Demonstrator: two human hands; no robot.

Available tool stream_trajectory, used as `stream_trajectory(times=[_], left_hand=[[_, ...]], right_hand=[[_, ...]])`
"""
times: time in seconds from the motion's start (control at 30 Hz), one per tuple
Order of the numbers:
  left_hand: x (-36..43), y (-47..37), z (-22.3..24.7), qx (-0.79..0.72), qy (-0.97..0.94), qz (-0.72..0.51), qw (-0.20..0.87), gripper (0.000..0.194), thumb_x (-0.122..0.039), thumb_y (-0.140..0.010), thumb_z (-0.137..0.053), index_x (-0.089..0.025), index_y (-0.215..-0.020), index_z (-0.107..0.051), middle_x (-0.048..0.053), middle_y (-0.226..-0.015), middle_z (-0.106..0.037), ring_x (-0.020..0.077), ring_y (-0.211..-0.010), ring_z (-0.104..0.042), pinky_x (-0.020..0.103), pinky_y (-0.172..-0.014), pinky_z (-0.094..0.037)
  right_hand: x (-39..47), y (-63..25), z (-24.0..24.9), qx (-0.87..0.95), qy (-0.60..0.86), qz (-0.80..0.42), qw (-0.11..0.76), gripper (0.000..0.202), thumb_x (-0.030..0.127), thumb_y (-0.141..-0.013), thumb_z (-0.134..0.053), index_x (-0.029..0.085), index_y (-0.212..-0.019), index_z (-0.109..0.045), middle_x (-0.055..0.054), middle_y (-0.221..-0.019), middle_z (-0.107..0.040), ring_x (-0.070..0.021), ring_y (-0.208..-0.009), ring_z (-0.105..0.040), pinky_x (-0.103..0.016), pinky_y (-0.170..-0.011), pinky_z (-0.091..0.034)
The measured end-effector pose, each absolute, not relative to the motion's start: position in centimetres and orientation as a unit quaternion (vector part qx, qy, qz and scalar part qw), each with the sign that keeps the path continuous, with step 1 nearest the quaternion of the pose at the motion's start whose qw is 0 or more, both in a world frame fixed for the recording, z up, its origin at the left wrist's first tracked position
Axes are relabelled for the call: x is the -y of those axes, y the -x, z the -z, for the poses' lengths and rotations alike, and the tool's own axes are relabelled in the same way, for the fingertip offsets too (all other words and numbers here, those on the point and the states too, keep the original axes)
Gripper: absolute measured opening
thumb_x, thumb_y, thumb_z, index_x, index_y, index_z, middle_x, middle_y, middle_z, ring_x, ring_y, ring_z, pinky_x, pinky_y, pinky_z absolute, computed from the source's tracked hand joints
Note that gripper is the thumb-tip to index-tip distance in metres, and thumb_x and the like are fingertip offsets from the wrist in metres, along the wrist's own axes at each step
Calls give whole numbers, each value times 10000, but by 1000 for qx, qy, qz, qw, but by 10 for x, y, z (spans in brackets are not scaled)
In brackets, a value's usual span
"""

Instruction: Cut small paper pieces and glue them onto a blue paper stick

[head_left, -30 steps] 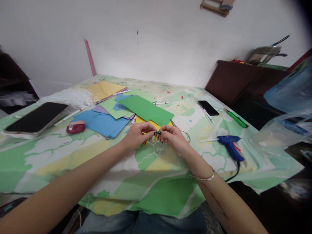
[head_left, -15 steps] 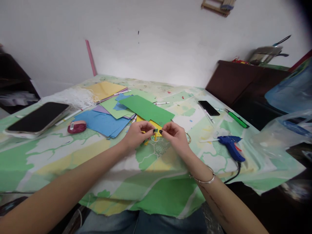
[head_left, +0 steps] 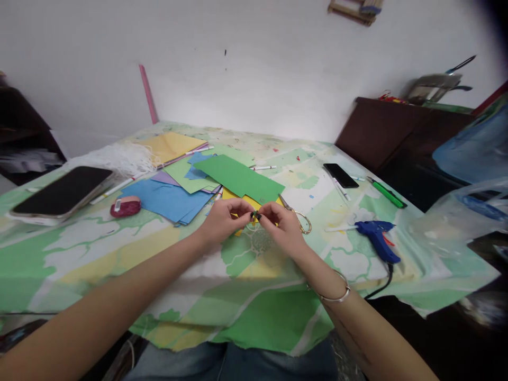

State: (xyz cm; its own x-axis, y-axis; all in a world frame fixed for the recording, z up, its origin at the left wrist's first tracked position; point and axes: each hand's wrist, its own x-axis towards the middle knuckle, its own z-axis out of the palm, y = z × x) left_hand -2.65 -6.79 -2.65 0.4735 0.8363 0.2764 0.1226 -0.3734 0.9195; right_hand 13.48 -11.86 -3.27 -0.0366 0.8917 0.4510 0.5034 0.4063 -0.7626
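My left hand [head_left: 227,219] and my right hand [head_left: 282,225] meet fingertip to fingertip above the front of the table, both pinched around a small green paper piece [head_left: 255,214]. Its shape is mostly hidden by my fingers. Yellow paper [head_left: 254,202] lies just beyond and under my fingers, below a green sheet [head_left: 240,178]. Beside my right hand rest scissors [head_left: 305,221] with gold handles, their blades pointing up and left.
Blue sheets [head_left: 166,198], a large phone [head_left: 61,193] and a dark red object [head_left: 125,206] lie to the left. On the right are a blue glue gun [head_left: 377,238], a black phone [head_left: 340,175] and a green cutter [head_left: 387,193].
My right hand has shifted slightly left, bringing its fingertips against those of my left hand. More of the scissors shows, and the yellow part seen below the green piece is now hidden.
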Motion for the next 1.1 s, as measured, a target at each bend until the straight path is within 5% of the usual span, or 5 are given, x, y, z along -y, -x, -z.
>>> stream_trajectory(times=[1.1], left_hand=[[70,30,27,-312,-816,-382,302,112,-196,-727,-562,-119,-736,-643,18,-624,-622,85,-530,-517,181,-506,-413]], right_hand=[[123,-125,34,753,509,14,416,125,152,-801,-473,168,-762,-590,-30,-651,-605,-132,-583,-509,-249,-592,-384]])
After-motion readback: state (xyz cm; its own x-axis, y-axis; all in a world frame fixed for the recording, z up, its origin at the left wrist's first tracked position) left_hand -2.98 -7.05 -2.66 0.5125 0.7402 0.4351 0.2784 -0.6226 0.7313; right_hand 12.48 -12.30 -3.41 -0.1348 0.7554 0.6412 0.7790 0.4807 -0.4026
